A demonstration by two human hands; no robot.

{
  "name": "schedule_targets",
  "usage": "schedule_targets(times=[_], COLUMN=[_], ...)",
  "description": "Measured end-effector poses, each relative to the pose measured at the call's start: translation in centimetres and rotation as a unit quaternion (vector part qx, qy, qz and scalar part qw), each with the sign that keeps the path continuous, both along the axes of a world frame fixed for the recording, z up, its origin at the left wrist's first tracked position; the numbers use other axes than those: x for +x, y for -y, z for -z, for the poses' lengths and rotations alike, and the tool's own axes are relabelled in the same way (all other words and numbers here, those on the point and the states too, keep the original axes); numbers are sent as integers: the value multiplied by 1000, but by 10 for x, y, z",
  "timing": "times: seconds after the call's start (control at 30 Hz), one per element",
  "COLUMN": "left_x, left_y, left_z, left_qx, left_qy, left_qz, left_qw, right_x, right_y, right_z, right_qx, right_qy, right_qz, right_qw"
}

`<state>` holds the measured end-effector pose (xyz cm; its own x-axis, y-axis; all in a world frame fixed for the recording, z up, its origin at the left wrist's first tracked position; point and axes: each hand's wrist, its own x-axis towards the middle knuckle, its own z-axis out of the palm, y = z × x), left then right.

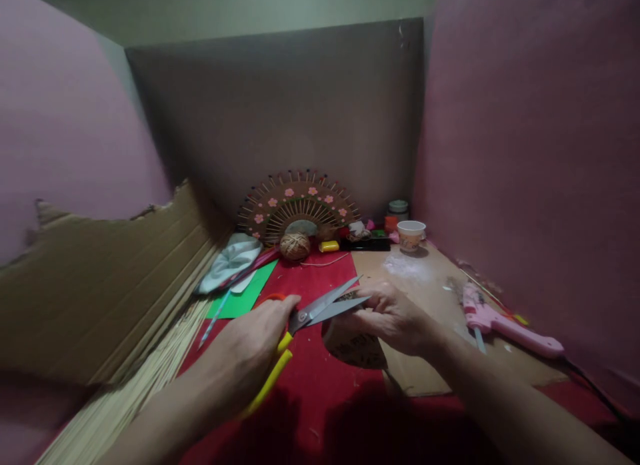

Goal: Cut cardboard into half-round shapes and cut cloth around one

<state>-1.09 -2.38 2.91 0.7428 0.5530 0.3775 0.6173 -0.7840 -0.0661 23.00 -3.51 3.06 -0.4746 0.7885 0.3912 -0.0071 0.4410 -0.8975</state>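
My left hand (pixel 260 331) is closed around the yellow and orange handles of a pair of scissors (pixel 330 305). Their blades are parted and point right, toward the fingers of my right hand. My right hand (pixel 397 317) is closed, thumb and fingers pinching a pale, rounded piece with dark markings (pixel 356 348). The piece hangs below the fingers over the red cloth (pixel 310 398); its upper part is partly hidden by the hand and blades, and its exact kind is unclear. A small dark patterned bit shows between the blades near the fingertips.
A stick fan with pink flowers (pixel 300 191) stands at the back, a twine ball (pixel 295 247) before it. A paper cup (pixel 411 237) is at the back right. A pink glue gun (pixel 505 325) lies right. Thin sticks (pixel 135 391) and cardboard (pixel 110 285) line the left.
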Motion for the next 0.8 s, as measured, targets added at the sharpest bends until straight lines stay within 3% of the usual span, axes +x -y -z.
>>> schedule_targets(times=[0.2, 0.47, 0.8], left_x=[2, 1, 2], left_y=[2, 2, 2], left_z=[6, 9, 9], left_qx=[19, 85, 171], left_qy=[-48, -71, -100], left_qz=[-7, 11, 11], left_qw=[999, 994, 980], right_x=[1, 1, -1], right_y=[-3, -5, -8], right_z=[0, 6, 14], right_qx=[-19, -23, -92], right_qy=[19, 17, -13], right_qz=[-53, -58, -89], right_qw=[998, 998, 992])
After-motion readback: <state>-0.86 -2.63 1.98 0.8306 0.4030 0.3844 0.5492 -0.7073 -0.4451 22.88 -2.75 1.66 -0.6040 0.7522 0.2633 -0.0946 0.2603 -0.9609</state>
